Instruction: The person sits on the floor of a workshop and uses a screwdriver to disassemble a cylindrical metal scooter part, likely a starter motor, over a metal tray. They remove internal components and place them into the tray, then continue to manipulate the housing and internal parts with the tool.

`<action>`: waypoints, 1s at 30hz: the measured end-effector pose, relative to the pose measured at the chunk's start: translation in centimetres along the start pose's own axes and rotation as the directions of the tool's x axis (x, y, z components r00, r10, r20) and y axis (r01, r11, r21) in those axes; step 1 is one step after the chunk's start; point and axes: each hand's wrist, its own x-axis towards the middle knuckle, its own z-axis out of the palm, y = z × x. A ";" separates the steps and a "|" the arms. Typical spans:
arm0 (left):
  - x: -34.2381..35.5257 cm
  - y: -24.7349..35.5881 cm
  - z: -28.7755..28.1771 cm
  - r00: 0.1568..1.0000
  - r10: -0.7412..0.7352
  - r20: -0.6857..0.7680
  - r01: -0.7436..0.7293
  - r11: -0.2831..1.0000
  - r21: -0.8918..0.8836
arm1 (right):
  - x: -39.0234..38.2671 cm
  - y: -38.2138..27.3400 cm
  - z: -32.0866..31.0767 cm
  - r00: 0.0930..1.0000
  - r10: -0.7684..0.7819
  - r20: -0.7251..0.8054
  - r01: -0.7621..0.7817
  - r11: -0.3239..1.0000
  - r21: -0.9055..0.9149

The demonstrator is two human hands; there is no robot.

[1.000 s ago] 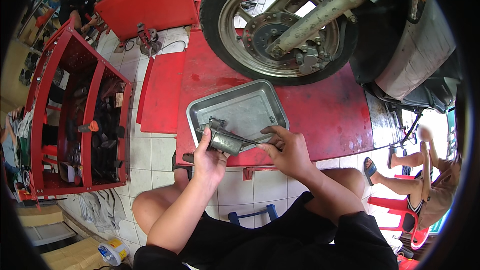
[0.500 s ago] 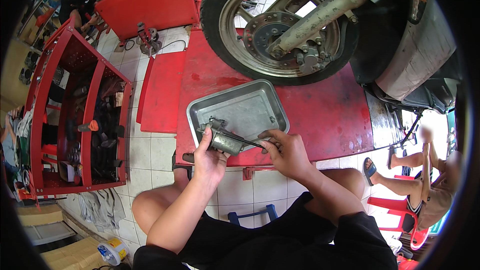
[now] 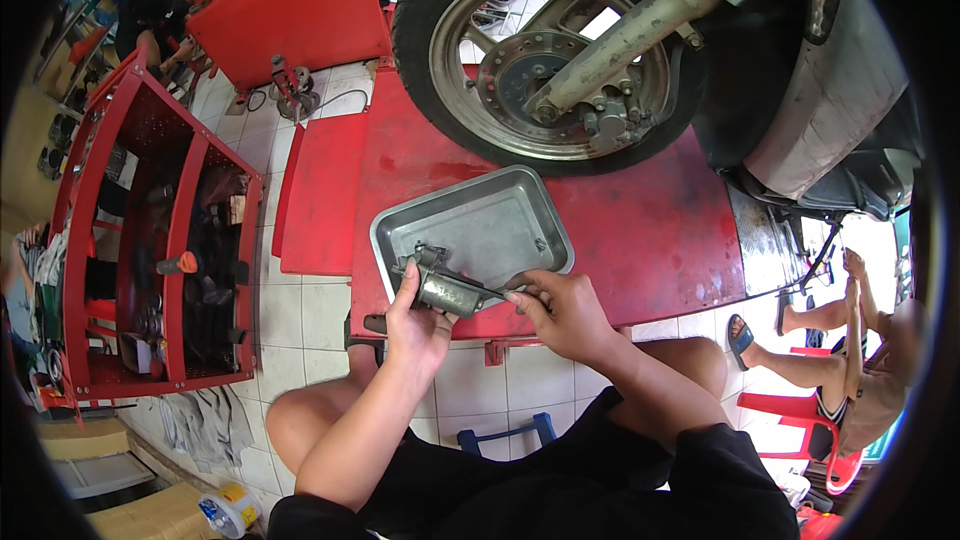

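Observation:
A grey metal cylinder with a bracketed end, which looks like a starter motor (image 3: 450,290), is held over the near left of a metal tray (image 3: 556,215). My left hand (image 3: 418,325) wraps its underside, thumb up along the bracketed end. Thumb and fingers of my right hand (image 3: 560,308) pinch the end of a thin dark rod (image 3: 488,288) lying along the cylinder's upper side. Whether the rod is a tool or part of the motor I cannot tell. A small metal piece (image 3: 541,245) lies in the tray's right side.
The tray rests on a red platform (image 3: 650,240) under a motorcycle front wheel (image 3: 420,70). At left stands a red tool rack (image 3: 180,190) with an orange-handled tool (image 3: 178,263). A blue stool (image 3: 506,434) is below me. Someone sits in a red chair (image 3: 780,415) at right.
My right hand has shifted slightly left along the rod, and less of the rod shows. The cylinder stays in my left hand. The whole view has shifted a little.

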 end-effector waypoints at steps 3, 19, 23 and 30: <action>0.3 -0.1 -0.3 1.000 0.004 -0.020 -0.004 1.000 0.018 | 0.3 -0.3 -0.1 0.995 -0.096 -0.026 0.094 0.995 -0.045; 0.2 -0.3 -0.1 1.000 -0.001 -0.010 0.002 0.999 0.037 | 0.3 0.7 -0.3 0.980 -0.197 -0.021 0.194 0.976 -0.094; 0.0 0.0 0.1 1.000 0.005 0.009 -0.005 1.000 0.006 | 0.1 0.1 -0.4 0.997 -0.066 -0.043 0.063 0.995 -0.071; 0.2 0.1 -0.2 1.000 -0.009 0.025 0.009 1.000 -0.003 | 0.3 0.0 -0.5 0.996 -0.088 -0.005 0.088 0.995 -0.045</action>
